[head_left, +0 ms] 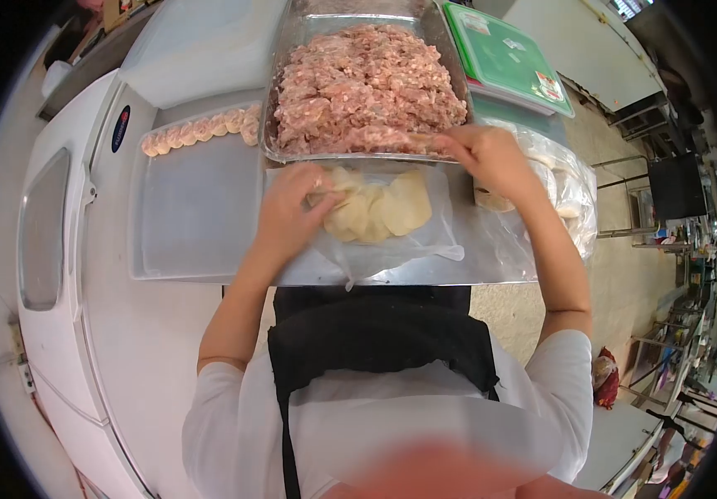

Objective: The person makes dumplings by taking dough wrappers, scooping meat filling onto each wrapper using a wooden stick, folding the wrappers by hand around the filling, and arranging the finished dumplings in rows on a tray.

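Note:
My left hand [293,208] is closed, its fingertips pinching a pale dumpling wrapper at the left edge of the spread wrappers [375,208]. These thin round wrappers overlap on a plastic sheet [437,241] in front of me. My right hand [491,158] grips a thin stick-like spreading tool [425,141], mostly hidden by meat and fingers. The tool's far end lies in the minced meat [367,79] at the near rim of a deep metal tray [268,125]. A row of filled dumplings [200,130] sits on the shallow tray [196,216] to the left.
Bagged stacks of wrappers [570,187] lie right of my right forearm. Containers with green lids [512,58] stand at the back right. A white freezer [51,216] is on the left, and metal racks [666,191] stand farther right.

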Demonstrator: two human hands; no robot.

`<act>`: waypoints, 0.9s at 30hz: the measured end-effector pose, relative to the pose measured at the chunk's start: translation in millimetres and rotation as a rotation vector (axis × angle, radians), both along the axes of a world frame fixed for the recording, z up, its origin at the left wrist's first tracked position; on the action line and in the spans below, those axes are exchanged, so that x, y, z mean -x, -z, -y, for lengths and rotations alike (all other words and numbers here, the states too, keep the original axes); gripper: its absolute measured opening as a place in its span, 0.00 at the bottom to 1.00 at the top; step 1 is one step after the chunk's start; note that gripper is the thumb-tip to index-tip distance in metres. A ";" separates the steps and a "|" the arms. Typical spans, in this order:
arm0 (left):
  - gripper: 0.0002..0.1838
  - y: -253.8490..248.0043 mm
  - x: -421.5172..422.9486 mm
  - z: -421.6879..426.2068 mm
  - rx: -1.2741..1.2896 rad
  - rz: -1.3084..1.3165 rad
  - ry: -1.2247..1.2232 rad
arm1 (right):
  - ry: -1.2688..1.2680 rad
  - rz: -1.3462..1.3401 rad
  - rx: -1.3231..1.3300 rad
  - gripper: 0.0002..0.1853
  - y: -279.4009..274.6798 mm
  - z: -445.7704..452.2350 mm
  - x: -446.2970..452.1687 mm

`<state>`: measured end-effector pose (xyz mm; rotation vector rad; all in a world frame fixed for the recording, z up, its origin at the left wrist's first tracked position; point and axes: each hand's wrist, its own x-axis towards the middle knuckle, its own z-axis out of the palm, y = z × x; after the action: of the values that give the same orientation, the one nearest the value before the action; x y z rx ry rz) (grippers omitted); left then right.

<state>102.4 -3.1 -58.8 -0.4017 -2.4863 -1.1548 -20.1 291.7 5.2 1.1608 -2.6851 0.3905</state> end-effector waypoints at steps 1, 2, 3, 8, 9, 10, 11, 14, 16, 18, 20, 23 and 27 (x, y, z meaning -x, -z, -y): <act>0.10 -10.6 2.9 -4.3 0.015 -0.046 -0.027 | 0.017 -0.044 -0.073 0.16 -10.2 -1.4 2.3; 0.10 -15.8 5.6 -8.4 0.030 -0.091 -0.053 | 0.036 -0.088 -0.146 0.16 -25.4 -3.5 3.9; 0.10 -7.0 10.1 -12.1 0.037 -0.054 -0.006 | 0.056 -0.134 -0.219 0.16 -34.1 -5.1 4.3; 0.10 31.2 12.1 -28.1 0.109 -0.042 0.077 | 0.058 -0.141 -0.416 0.16 -24.8 -1.6 -7.7; 0.10 29.0 8.5 -30.0 0.078 -0.040 0.085 | 0.046 -0.146 -0.405 0.16 -22.9 -0.2 -12.3; 0.09 26.6 1.2 -32.2 0.046 -0.032 0.095 | 0.049 -0.121 -0.382 0.16 -18.6 -2.2 -14.0; 0.09 23.8 -2.2 -33.2 0.015 -0.029 0.103 | 0.052 -0.102 -0.357 0.16 -14.5 -3.3 -12.8; 0.07 19.6 -5.4 -27.9 -0.133 0.093 0.141 | 0.060 0.023 -0.162 0.16 2.8 -10.4 -6.5; 0.07 10.4 -1.8 -20.7 -0.133 0.097 0.119 | 0.079 0.141 -0.022 0.16 5.8 -16.3 -2.1; 0.07 -7.2 4.5 -10.8 -0.051 0.007 0.090 | 0.114 0.275 0.090 0.16 5.1 -19.1 0.9; 0.07 -33.9 12.2 -0.9 0.123 -0.175 0.065 | 0.102 0.098 0.033 0.15 -13.6 -20.8 3.2; 0.07 -56.6 14.1 2.9 0.119 -0.050 0.048 | 0.077 -0.039 -0.202 0.15 -21.2 -21.2 5.4; 0.09 -72.1 20.0 -5.5 -0.295 0.252 0.202 | 0.041 0.079 -0.224 0.16 -8.5 -15.2 -1.2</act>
<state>82.4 2.4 13.3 -0.4550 -2.4666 -1.7215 -18.8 306.9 13.6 1.1665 -2.8755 0.1334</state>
